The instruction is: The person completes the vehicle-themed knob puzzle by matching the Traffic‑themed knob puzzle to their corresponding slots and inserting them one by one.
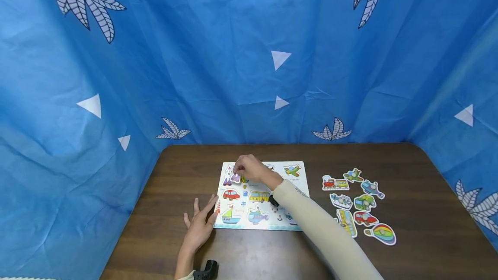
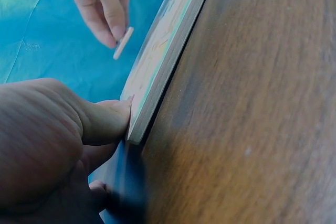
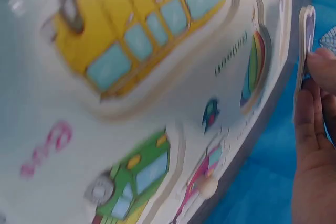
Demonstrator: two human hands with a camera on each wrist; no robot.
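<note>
A white wooden puzzle board [image 1: 243,223] with printed vehicle pictures lies on the table. My right hand [image 1: 253,169] reaches over its far left part and pinches a puzzle piece [image 1: 235,178] with purple fins, apparently a rocket. A printed rocket [image 1: 228,175] shows beside it on the board. In the right wrist view the piece [image 3: 307,35] stands edge-on between thumb and fingers; the left wrist view shows it raised off the board. My left hand [image 1: 199,228] rests at the board's near left corner, fingers spread, thumb touching the edge [image 2: 137,129].
Several loose vehicle pieces lie right of the board, among them a train [image 1: 335,183], a green plane [image 1: 353,175], a red car [image 1: 365,218] and a balloon [image 1: 383,233]. A knobbed pink aircraft piece [image 3: 202,174] sits on the board. Blue cloth [image 1: 249,77] hangs behind the brown table [image 1: 186,172].
</note>
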